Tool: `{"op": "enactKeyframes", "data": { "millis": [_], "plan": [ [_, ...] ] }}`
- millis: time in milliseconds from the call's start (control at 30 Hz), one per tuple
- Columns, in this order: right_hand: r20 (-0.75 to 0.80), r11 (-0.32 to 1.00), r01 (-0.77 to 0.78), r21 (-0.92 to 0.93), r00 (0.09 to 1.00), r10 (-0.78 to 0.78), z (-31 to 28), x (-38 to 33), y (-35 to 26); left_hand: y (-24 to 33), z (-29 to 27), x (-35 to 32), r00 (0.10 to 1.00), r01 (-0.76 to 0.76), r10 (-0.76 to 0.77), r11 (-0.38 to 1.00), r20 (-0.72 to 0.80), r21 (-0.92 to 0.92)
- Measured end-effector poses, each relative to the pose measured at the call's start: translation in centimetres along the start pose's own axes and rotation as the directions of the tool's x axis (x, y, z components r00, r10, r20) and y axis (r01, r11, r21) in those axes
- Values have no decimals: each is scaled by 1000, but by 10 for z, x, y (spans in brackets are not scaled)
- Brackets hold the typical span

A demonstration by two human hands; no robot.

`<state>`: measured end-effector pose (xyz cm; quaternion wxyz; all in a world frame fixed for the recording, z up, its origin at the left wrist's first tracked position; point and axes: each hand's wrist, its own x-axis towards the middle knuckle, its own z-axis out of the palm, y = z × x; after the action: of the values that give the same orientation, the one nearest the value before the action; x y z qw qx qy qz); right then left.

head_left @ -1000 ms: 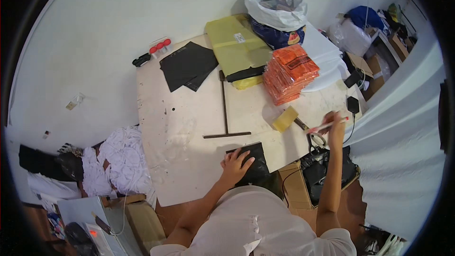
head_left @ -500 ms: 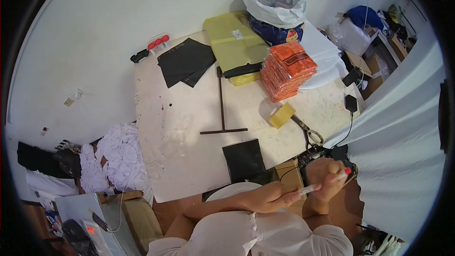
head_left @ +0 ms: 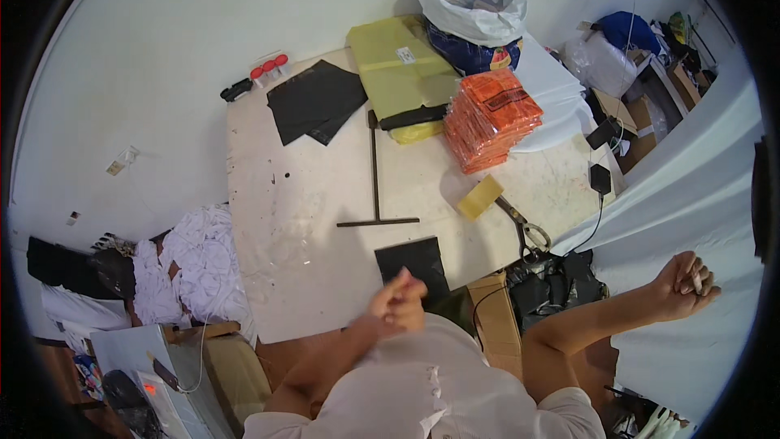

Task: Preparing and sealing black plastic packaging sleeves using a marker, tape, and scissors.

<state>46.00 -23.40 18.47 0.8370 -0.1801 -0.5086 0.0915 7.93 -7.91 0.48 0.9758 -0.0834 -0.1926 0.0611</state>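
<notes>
Right hand (head_left: 685,283) out wide to the right of the table, off its edge, in front of the white curtain (head_left: 691,195). Fingers curled into a loose fist around a small slim pale object (head_left: 697,281), only its tip visible; can't tell what it is. Left hand (head_left: 398,302) raised close to the chest, just below the near table edge, blurred, fingers bent together; can't tell if it holds anything. Nearest thing to it: black sheet (head_left: 412,262) lying flat at the near edge of the white table (head_left: 284,219), not touched.

Further up the table: black T-square (head_left: 375,187), stem running away from the person, crossbar toward them. Right of it a yellowish tape roll (head_left: 479,197), and scissors (head_left: 524,228) just beside that near the right edge. Stack of orange packets (head_left: 490,118) behind, next to a yellow-green wrapped bundle (head_left: 402,73). Black sheets (head_left: 315,100) at far left, red-capped items (head_left: 270,70) at the corner. White sack (head_left: 471,2) at the far end. Pile of white cloth (head_left: 191,264) on the floor left of the table.
</notes>
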Motion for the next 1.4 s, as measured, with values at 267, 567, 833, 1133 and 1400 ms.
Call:
{"op": "enactKeyframes", "data": {
  "millis": [267,567,833,1133,1400],
  "plan": [
    [-139,495,-859,-134,511,848,124,-139,175,46,-45,-48,740,621,672,-681,-7,388],
    [42,397,-820,-413,419,907,114,-248,229,50,-67,-62,663,696,741,-662,104,278],
    [127,389,-590,-708,435,891,113,-254,235,54,-72,-64,650,709,752,-653,111,267],
    [264,478,-493,-727,442,857,112,-246,233,54,-71,-63,639,716,760,-644,118,270],
    [217,383,-556,-738,342,914,97,-252,233,53,-70,-63,637,714,761,-642,119,279]
  ]
}}
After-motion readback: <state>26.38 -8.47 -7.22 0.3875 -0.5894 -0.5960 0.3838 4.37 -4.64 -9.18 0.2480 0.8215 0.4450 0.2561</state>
